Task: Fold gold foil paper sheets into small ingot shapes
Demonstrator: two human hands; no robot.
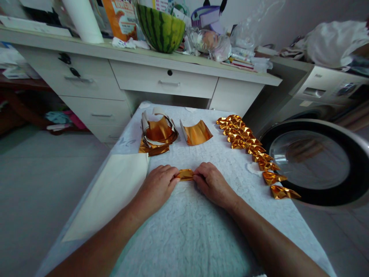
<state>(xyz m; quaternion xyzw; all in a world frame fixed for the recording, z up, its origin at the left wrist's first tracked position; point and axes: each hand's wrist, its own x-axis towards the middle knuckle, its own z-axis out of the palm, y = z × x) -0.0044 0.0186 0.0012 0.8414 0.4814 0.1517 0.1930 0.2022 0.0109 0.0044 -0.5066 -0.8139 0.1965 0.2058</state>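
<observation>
A small folded piece of gold foil paper lies low over the cloth-covered table, stretched between my two hands. My left hand pinches its left end, and my right hand pinches the right end; the fingertips partly hide both ends. Beyond them rests a single curled gold foil sheet with a pale underside. To its left sits a curled stack of gold foil sheets. Folded gold foil pieces, several of them, form rows along the table's right side.
A cream paper sheet covers the table's left part. Behind stands a white desk bearing half a watermelon, a paper roll and an orange packet. On the right, a washing machine's open round door reaches close to the table edge.
</observation>
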